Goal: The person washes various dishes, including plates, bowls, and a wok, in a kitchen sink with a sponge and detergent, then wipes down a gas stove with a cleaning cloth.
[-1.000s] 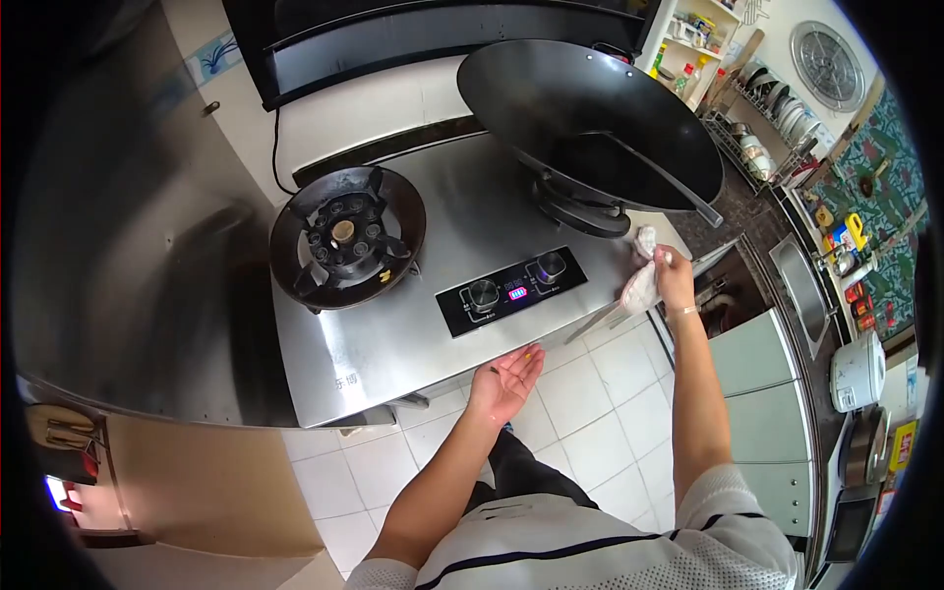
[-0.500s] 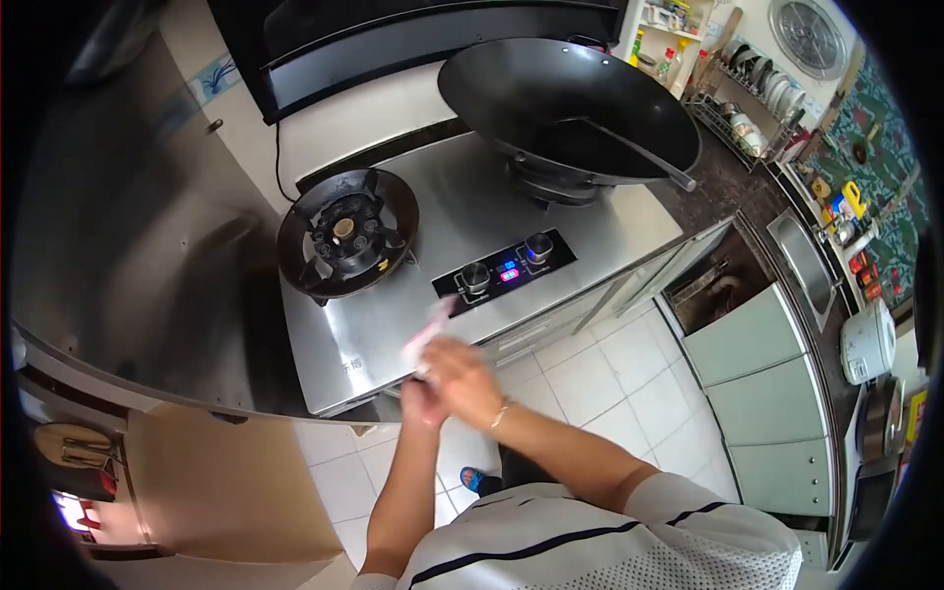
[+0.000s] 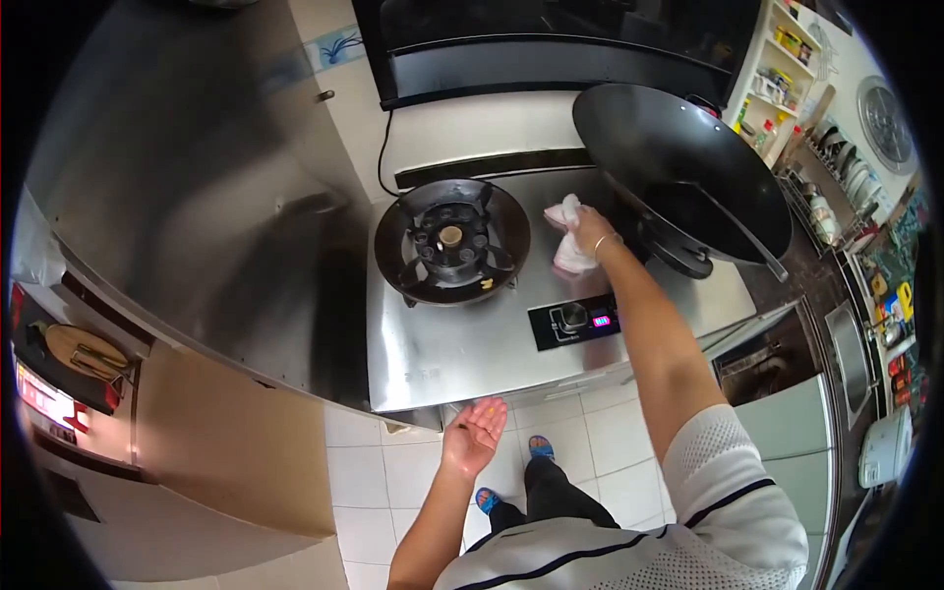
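Note:
My right hand (image 3: 593, 232) grips a crumpled white cloth (image 3: 571, 258) with pinkish edges, resting on the steel stovetop (image 3: 442, 349) between the left burner and the wok. Below the stove's front edge, my left hand (image 3: 476, 436) is palm up with its fingers stretched out. Small specks, one yellowish and one dark, show on that palm and fingers. Left of the cloth is the black gas burner (image 3: 452, 241), with a small yellow scrap (image 3: 487, 283) on its dish. Under my right forearm, the control panel (image 3: 556, 324) is partly hidden.
A large black wok (image 3: 639, 147) stands over the right burner, a long-handled utensil (image 3: 742, 231) leaning in it with its handle past the rim. Steel panelling (image 3: 197, 216) rises at the left. To the right are a dish rack (image 3: 836, 192), a sink (image 3: 848, 344) and a rice cooker (image 3: 887, 447).
My hands were together in front of the stove with the cloth. My right hand has carried it forward onto the stovetop; my left hand has opened, palm up. The view has shifted left.

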### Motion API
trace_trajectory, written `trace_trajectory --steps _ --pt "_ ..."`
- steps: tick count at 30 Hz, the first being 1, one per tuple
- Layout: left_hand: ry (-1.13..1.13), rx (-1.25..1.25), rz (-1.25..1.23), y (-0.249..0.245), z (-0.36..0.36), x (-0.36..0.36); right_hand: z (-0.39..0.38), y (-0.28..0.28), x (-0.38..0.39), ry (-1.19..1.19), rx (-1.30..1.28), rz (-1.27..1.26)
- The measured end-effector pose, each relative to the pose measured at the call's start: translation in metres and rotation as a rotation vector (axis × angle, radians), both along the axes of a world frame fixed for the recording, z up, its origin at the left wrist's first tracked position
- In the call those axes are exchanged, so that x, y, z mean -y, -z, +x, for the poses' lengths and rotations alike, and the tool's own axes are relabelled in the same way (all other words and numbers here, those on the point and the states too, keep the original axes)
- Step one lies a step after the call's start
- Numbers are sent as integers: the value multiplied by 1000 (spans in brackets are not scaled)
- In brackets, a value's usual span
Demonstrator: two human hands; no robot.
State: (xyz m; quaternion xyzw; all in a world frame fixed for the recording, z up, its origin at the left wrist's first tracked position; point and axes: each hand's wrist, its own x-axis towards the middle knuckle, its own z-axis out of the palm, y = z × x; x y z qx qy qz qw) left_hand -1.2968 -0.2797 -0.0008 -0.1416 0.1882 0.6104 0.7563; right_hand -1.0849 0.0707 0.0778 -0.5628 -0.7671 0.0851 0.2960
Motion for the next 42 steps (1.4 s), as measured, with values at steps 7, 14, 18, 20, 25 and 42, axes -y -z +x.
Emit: trace_trajectory --steps 7,14,18,20,25,42 --pt "-18 57 -65 5 -1 9 -66 -61 132 -209 518 -339" --pt "4 2 -45 6 -7 2 -16 -6 37 154 304 -57" --pt "7 -24 -70 6 -8 1 -44 5 17 316 481 -50" --pt "17 -18 -65 2 -10 1 -63 -21 64 170 621 -135" --pt "38 11 -44 -16 -14 5 -81 -43 173 -53 787 -11" --pt "-216 -12 -30 -87 8 -124 -106 -104 128 -454 549 -422"
